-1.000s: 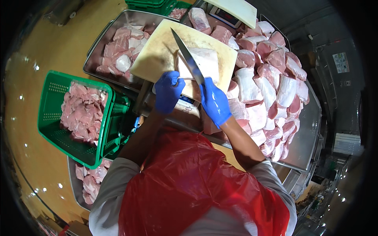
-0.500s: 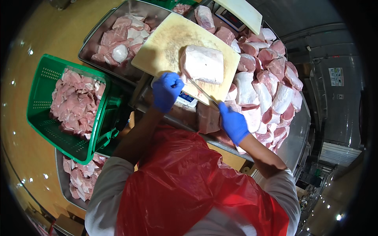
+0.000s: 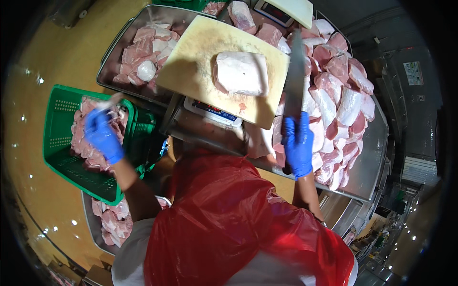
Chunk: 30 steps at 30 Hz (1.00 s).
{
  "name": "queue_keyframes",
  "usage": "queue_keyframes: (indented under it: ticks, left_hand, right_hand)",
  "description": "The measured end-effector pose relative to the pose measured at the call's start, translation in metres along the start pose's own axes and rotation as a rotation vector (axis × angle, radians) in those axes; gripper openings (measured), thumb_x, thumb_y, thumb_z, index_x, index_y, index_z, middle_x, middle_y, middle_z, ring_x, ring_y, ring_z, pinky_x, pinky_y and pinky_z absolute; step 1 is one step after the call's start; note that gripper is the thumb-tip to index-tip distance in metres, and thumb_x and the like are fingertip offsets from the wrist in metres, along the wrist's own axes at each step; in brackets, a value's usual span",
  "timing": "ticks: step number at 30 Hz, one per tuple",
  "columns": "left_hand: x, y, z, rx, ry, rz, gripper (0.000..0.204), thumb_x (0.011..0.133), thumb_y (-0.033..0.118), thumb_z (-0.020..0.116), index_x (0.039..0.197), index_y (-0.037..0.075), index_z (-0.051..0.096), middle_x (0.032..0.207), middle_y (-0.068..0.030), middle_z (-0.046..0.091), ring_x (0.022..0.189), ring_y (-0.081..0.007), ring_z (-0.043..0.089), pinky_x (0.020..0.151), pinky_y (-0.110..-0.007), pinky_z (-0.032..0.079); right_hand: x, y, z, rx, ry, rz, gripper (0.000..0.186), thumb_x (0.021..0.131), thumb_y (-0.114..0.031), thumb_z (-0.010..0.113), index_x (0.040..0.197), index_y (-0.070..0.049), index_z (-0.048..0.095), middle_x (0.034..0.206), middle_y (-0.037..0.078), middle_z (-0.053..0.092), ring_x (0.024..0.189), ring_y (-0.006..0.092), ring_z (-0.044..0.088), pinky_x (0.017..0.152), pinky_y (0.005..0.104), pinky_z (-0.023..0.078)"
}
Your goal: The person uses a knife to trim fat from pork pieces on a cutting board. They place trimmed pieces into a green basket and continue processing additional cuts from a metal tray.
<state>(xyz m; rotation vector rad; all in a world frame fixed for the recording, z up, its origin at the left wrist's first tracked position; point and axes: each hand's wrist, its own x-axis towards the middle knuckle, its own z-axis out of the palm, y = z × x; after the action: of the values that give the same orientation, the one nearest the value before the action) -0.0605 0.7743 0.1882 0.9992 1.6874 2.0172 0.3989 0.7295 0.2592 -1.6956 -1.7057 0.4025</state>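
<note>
A block of pale, fat-covered meat [image 3: 241, 74] lies on the cream cutting board [image 3: 193, 45]. My right hand [image 3: 299, 145], in a blue glove, is closed round the handle of a knife [image 3: 296, 71]. Its broad blade points away from me, just past the board's right edge. Over the green basket [image 3: 51, 133] is my left hand [image 3: 102, 136], also gloved in blue and smeared by motion. A blurred strip of meat trimming [image 3: 110, 102] shows at its fingertips; whether they still grip it is unclear. Meat trimmings [image 3: 90, 155] fill part of the basket.
Right of the board, many meat blocks [image 3: 336, 107] are heaped on a metal table [image 3: 367, 164]. A metal tub [image 3: 109, 71] with meat pieces stands far left, another [image 3: 95, 229] below the basket. Scales [image 3: 214, 114] stand under the board's near edge and at the back [image 3: 274, 13].
My left hand has swung left from the board to above the green basket. My right hand has lifted the knife off the meat and turned the blade away from me, right of the board.
</note>
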Motion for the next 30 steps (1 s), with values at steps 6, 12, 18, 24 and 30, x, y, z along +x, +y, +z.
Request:
queue_keyframes:
  ticks: [6, 12, 18, 24, 30]
  left_hand:
    - [0.044, -0.025, -0.048, 0.796, -0.014, 0.23, 0.034, 0.082, 0.004, 0.068, 0.113, -0.009, 0.065, 0.107, -0.0181, 0.069, 0.09, -0.0269, 0.066, 0.082, -0.037, 0.053]
    - [-0.127, 0.04, 0.23, 0.69, -0.745, 0.56, 0.075, 0.083, 0.048, 0.073, 0.145, 0.017, 0.045, 0.146, -0.0262, 0.036, 0.13, -0.0507, 0.034, 0.094, -0.066, 0.041]
    - [-0.147, 0.058, 0.28, 0.91, -0.894, 0.483, 0.083, 0.072, 0.058, 0.076, 0.144, 0.029, 0.047, 0.154, -0.0285, 0.025, 0.137, -0.0665, 0.01, 0.083, -0.091, 0.026]
    - [-0.069, 0.028, 0.253, 0.668, -1.214, 0.831, 0.067, 0.067, 0.032, 0.083, 0.129, 0.037, 0.058, 0.156, -0.0125, 0.032, 0.144, -0.0566, 0.014, 0.085, -0.092, 0.022]
    - [-0.051, 0.002, 0.23, 0.509, -1.144, 0.785, 0.066, 0.071, 0.029, 0.078, 0.134, 0.031, 0.057, 0.157, -0.0188, 0.031, 0.143, -0.0528, 0.023, 0.108, -0.074, 0.023]
  right_hand:
    - [-0.016, 0.059, -0.031, 0.136, 0.062, 0.304, 0.027, 0.104, -0.017, 0.056, 0.124, 0.0, 0.053, 0.066, -0.001, 0.053, 0.048, 0.0061, 0.047, 0.043, 0.0248, 0.039]
    - [0.016, 0.018, -0.005, 0.107, 0.099, 0.164, 0.02, 0.102, -0.018, 0.055, 0.109, 0.001, 0.053, 0.068, 0.018, 0.06, 0.054, 0.0305, 0.059, 0.053, 0.0407, 0.045]
    - [0.013, 0.004, 0.012, 0.191, 0.048, 0.105, 0.02, 0.1, -0.014, 0.058, 0.111, 0.002, 0.051, 0.08, 0.023, 0.068, 0.07, 0.0422, 0.066, 0.059, 0.0448, 0.049]
    - [-0.008, 0.017, 0.003, 0.129, -0.063, 0.101, 0.019, 0.1, -0.014, 0.058, 0.111, 0.0, 0.052, 0.088, 0.024, 0.068, 0.08, 0.0446, 0.066, 0.064, 0.0463, 0.05]
    - [-0.021, 0.058, 0.003, -0.021, -0.032, -0.065, 0.02, 0.101, -0.014, 0.057, 0.109, 0.004, 0.052, 0.068, 0.014, 0.062, 0.054, 0.0235, 0.058, 0.052, 0.0354, 0.044]
